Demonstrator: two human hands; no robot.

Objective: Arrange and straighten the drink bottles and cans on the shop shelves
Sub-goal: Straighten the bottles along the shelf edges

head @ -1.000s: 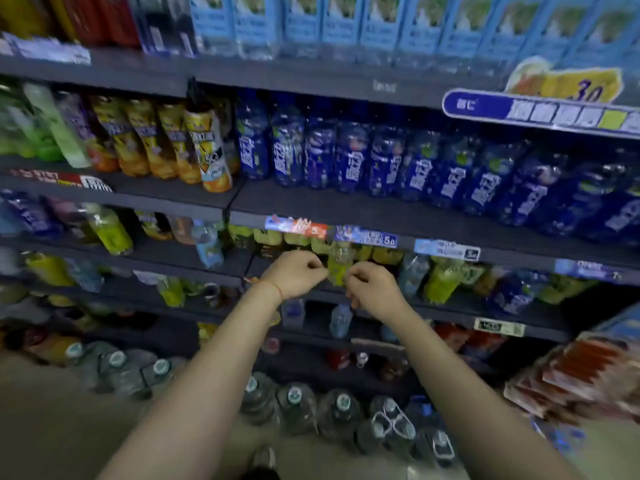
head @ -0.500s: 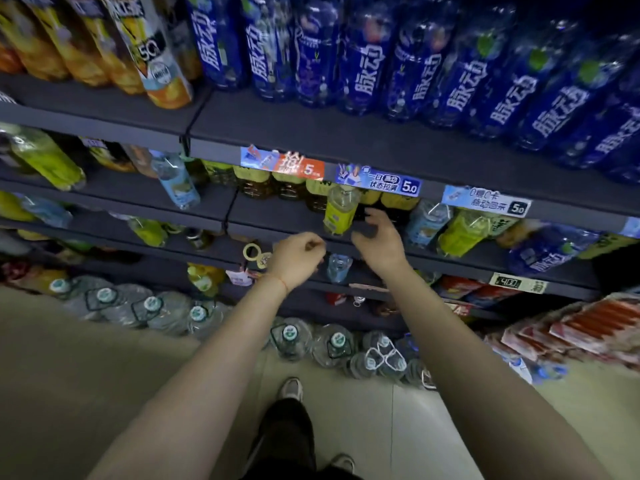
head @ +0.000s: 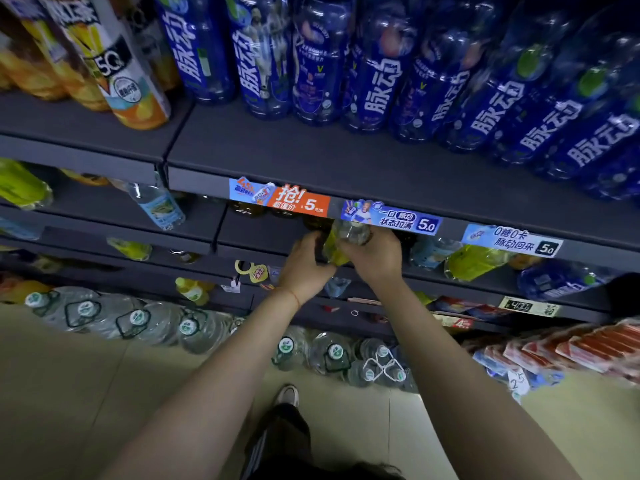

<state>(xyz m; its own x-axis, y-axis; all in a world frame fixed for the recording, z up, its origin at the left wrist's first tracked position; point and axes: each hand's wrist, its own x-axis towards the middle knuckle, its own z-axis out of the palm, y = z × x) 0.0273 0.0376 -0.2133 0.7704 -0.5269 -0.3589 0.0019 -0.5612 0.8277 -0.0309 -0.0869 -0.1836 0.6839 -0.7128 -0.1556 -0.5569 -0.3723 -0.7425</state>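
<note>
A clear bottle of yellow-green drink (head: 337,249) stands at the front of the second dark shelf (head: 263,237), just under the price strip. My left hand (head: 304,268) curls round its left side and my right hand (head: 374,254) wraps its right side and top. More bottles of the same drink sit behind it in shadow, mostly hidden by the shelf edge. A row of blue bottles (head: 377,71) fills the shelf above, and orange juice bottles (head: 114,64) stand at the upper left.
Yellow-green and blue bottles (head: 474,261) lie tilted to the right on the same shelf. A pale blue bottle (head: 157,206) leans on the left section. Large water jugs (head: 138,320) line the floor. Red snack packs (head: 571,351) hang at right. My shoe (head: 287,394) stands on the tiled floor.
The view has dropped and moved closer to the shelves. Both hands went from hovering beside the yellow-green bottle to closing round it from either side.
</note>
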